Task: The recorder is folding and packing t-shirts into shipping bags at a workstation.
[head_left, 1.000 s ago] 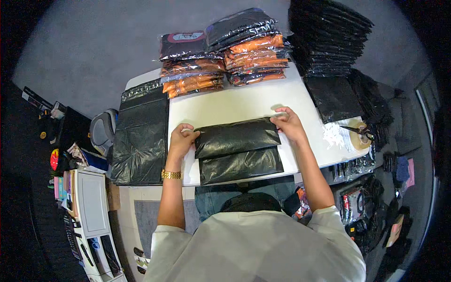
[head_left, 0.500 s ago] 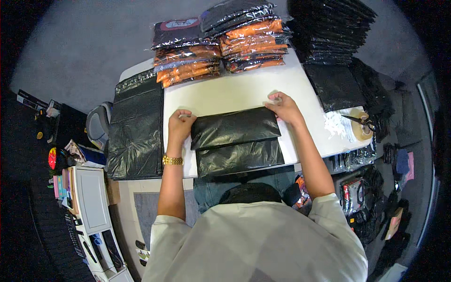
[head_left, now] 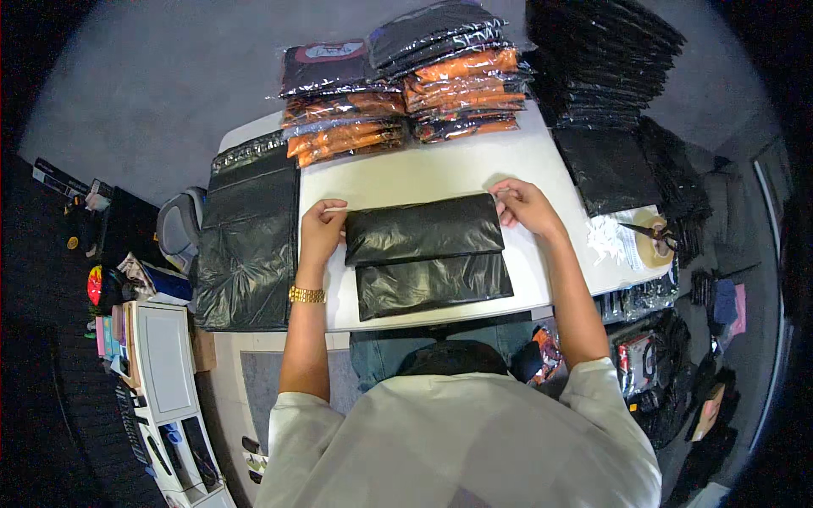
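A folded black plastic mailer bag lies on the white table in front of me, its upper part folded down over the lower part. At its upper left corner is my left hand, fingers bent and apart, with the tips by the bag's edge. Beside the upper right corner, my right hand has its thumb and fingers spread, and its fingertips are close to the edge. Neither hand is visibly gripping the bag. A gold-coloured watch is on my left wrist.
Flat black mailer bags lie along the table's left side. Clear-wrapped dark and orange garments are stacked at the far edge. More black bags lie at right, near black scissors and a tape roll.
My right hand has eased off the bag's upper right corner and opened a little. The left hand has shifted slightly at the left corner. The whole view has moved a little.
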Demonstrator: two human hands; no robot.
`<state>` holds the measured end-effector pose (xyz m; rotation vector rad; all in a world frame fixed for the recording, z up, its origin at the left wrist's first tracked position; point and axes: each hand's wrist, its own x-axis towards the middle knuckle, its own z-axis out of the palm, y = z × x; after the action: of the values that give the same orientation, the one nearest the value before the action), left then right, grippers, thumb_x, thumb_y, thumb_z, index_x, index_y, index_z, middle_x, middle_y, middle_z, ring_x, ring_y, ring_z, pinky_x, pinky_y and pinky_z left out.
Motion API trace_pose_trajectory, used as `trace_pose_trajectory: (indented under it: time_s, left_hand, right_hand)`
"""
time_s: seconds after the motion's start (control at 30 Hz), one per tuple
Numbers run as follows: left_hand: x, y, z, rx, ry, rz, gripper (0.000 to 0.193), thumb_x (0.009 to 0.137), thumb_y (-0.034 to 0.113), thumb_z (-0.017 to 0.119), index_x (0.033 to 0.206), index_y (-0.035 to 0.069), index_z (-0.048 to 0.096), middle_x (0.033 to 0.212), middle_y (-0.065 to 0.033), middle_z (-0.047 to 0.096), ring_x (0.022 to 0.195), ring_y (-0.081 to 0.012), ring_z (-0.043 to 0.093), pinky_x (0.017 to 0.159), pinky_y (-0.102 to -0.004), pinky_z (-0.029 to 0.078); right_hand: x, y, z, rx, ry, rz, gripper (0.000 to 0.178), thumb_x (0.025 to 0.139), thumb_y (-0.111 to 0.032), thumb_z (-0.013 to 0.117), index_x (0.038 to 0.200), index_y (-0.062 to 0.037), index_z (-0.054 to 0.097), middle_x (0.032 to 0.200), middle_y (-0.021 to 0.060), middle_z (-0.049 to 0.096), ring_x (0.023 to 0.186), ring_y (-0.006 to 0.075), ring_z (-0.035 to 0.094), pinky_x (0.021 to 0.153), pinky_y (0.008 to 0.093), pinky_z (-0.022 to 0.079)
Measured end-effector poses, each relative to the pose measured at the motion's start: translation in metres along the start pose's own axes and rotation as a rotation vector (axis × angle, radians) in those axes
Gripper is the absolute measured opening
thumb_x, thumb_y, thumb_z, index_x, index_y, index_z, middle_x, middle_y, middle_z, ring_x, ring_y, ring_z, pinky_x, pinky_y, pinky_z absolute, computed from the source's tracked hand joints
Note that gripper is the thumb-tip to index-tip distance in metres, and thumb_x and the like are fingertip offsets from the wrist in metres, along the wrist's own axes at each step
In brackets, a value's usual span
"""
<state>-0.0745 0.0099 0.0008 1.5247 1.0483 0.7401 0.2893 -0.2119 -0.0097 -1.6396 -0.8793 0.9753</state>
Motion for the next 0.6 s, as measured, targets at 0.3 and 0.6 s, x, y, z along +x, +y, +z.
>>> trace_pose_trajectory:
  time_s: [0.3,0.6]
  left_hand:
    - [0.001,-0.002,-0.015,0.481,-0.168,0.643,0.043,0.086,-0.013,0.063,0.121,0.008,0.077,0.117,-0.0076,0.074,0.090,-0.0188,0.062,0.071,-0.0299,0.049]
    - [-0.002,-0.006,-0.006,0.460,-0.061,0.607,0.031,0.085,-0.011,0.069,0.110,0.004,0.081,0.098,-0.0124,0.077,0.084,-0.0254,0.065,0.075,-0.0348,0.054]
  right_hand:
    - [0.019,-0.015,-0.010,-0.398,-0.124,-0.476,0.040,0.090,0.009,0.070,0.125,-0.0091,0.078,0.108,0.0034,0.066,0.091,0.0121,0.058,0.081,0.0267,0.051]
    - [0.019,0.008,-0.006,-0.362,0.021,-0.407,0.025,0.086,0.001,0.078,0.109,-0.0061,0.082,0.098,0.0102,0.078,0.089,0.0194,0.072,0.082,0.0327,0.057]
